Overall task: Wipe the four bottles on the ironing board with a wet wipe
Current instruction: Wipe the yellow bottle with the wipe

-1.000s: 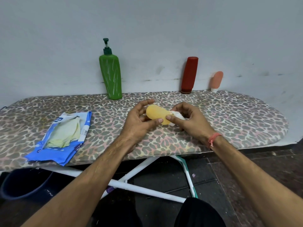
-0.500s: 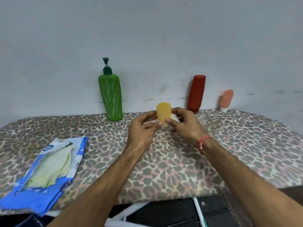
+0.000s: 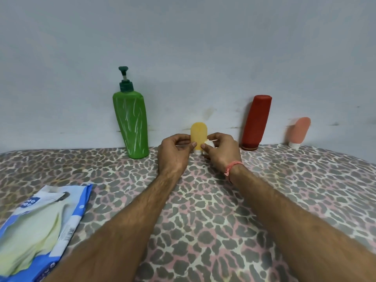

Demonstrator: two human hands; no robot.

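Currently, the ironing board (image 3: 284, 200) is bearing the green pump bottle (image 3: 132, 123) left of the grip and the red bottle (image 3: 256, 123) and pink bottle (image 3: 299, 131) to its right. The left hand (image 3: 173, 151) is pinching the upright yellow bottle (image 3: 198, 137), likely steadying it, while the right hand (image 3: 221, 153) is gripping the wet wipe (image 3: 209, 143) against its side.

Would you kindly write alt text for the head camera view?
Both hands, left hand and right hand, stand a small yellow bottle cap-down on a leopard-print ironing board, the right also holding a white wipe. Green pump bottle, red bottle and pink bottle line the wall; a blue wipes packet lies left.
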